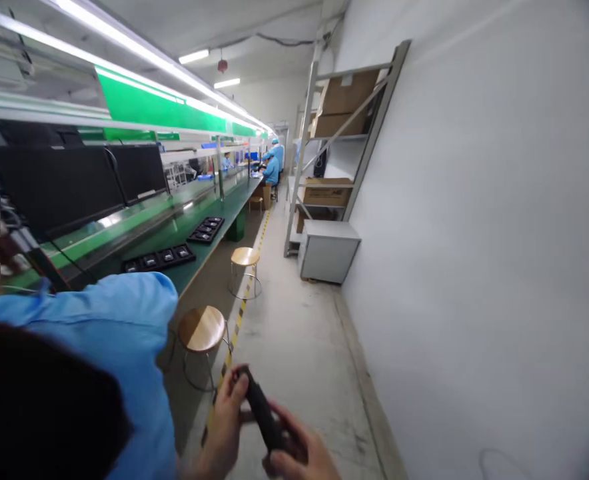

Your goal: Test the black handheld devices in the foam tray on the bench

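A narrow black handheld object (262,410) is tilted at the bottom centre of the head view, and its exact kind cannot be told. My left hand (223,423) wraps its upper end, and my right hand (294,448) holds its lower end with the fingers curled around it. Both hands are over the grey floor, beside a round wooden stool (202,330). To the left, a co-worker in a light blue smock (94,340) stands close, partly hiding the bench.
A long green workbench (194,250) runs along the left, holding black trays (157,258) and dark monitors (59,187). Another stool (245,258) stands farther along. Metal shelves (344,140) hold cardboard boxes by the white wall (474,233). Seated and standing workers in blue are far off.
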Available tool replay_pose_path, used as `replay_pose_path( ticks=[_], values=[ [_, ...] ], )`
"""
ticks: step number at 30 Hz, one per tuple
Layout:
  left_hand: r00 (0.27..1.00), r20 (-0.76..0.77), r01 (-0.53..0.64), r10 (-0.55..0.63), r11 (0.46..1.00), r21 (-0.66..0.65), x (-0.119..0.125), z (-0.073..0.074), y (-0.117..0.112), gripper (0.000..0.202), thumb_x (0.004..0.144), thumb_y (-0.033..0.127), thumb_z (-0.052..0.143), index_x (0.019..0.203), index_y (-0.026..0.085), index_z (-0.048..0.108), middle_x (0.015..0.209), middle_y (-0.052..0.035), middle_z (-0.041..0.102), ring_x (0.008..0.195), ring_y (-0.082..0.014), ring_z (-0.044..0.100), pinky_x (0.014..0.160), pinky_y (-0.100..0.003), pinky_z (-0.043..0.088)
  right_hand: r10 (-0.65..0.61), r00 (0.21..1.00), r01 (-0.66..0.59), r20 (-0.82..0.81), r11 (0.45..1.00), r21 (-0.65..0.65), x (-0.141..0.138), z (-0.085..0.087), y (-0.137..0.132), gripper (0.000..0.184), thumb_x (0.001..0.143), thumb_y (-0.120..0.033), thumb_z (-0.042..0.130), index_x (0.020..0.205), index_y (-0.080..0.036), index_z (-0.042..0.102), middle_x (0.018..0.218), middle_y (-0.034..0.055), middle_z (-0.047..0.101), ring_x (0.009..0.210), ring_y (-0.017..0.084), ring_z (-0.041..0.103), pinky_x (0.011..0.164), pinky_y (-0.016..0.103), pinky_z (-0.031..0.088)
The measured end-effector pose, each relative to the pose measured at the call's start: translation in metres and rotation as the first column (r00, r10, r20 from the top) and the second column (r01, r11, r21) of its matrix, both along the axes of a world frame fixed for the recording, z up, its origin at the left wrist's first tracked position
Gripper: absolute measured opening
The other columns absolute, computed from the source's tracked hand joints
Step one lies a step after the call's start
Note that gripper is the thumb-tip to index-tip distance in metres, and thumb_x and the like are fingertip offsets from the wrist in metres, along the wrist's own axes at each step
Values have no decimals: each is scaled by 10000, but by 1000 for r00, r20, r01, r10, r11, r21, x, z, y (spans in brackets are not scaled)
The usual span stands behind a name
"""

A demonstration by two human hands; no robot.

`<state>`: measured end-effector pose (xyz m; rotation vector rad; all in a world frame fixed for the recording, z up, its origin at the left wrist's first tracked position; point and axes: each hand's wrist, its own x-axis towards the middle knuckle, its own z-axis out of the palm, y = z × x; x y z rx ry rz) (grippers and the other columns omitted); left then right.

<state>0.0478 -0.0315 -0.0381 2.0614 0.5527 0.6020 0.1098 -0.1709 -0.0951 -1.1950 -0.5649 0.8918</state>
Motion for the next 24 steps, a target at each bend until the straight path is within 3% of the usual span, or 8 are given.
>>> replay_pose_path(
  ticks=[2, 4, 7, 9, 13, 17, 21, 24],
  values=[
    [991, 134, 43, -2, 954, -297, 51, -14, -18, 524, 1004, 568, 314, 1239, 160, 545, 936, -88, 659, 759, -169, 674, 593, -272, 559, -37, 999, 37, 26, 999, -1, 50, 12, -18, 856, 578, -613, 884, 1299, -283, 560, 977, 12, 607, 672, 146, 619, 598, 296, 513],
    [968, 251, 117, 10, 866, -485, 101, -7, -21, 603, 942, 662, 376, 1281, 188, 527, 963, -80, 624, 776, -180, 646, 632, -281, 556, -37, 996, 37, 86, 999, 7, 100, 39, -28, 906, 568, -616, 888, 1346, -316, 534, 1024, 22, 591, 720, 161, 644, 644, 308, 517],
    [935, 350, 183, 54, 773, -608, 165, 17, -12, 576, 861, 673, 543, 1223, 226, 576, 858, -27, 568, 705, -156, 574, 615, -256, 513, 56, 988, -64, 146, 997, 47, 167, 81, -26, 848, 631, -568, 879, 1363, -335, 521, 1022, 23, 578, 750, 166, 673, 665, 298, 531],
    [924, 371, 165, 99, 769, -617, 200, 30, -2, 539, 839, 651, 597, 1186, 238, 612, 837, -13, 549, 679, -142, 526, 600, -234, 470, 131, 989, -138, 68, 985, 105, 207, 96, -17, 796, 652, -564, 873, 1338, -333, 541, 1021, 20, 584, 723, 154, 690, 641, 271, 535],
    [912, 375, 65, 165, 845, -531, 263, 40, 26, 453, 788, 593, 707, 1080, 247, 717, 914, -27, 580, 815, -175, 505, 730, -236, 439, 254, 959, -224, -128, 951, 212, 281, 93, 14, 731, 681, -552, 861, 1304, -304, 571, 1059, 44, 629, 700, 175, 727, 612, 270, 572],
    [907, 395, 52, 148, 890, -453, 336, 32, 74, 398, 830, 550, 680, 1101, 265, 739, 974, -37, 611, 883, -197, 520, 793, -242, 440, 333, 913, -276, -235, 929, 245, 366, 88, 59, 735, 662, -583, 857, 1274, -260, 610, 948, 54, 697, 659, 187, 732, 563, 252, 582],
    [835, 500, 66, 232, 859, -508, 426, 15, 137, 393, 841, 437, 707, 1219, 330, 678, 963, -13, 629, 796, -149, 562, 703, -199, 468, 370, 879, -321, -300, 925, 202, 464, 93, 118, 804, 578, -646, 868, 1237, -240, 651, 850, 56, 722, 609, 183, 723, 521, 227, 558],
    [796, 547, 106, 259, 830, -548, 500, 14, 183, 512, 787, 421, 767, 1275, 332, 637, 938, -6, 634, 683, -111, 544, 612, -174, 467, 361, 886, -320, -290, 930, 178, 536, 98, 161, 817, 544, -675, 867, 1220, -261, 667, 852, 63, 735, 622, 179, 726, 529, 206, 546]
  ],
)
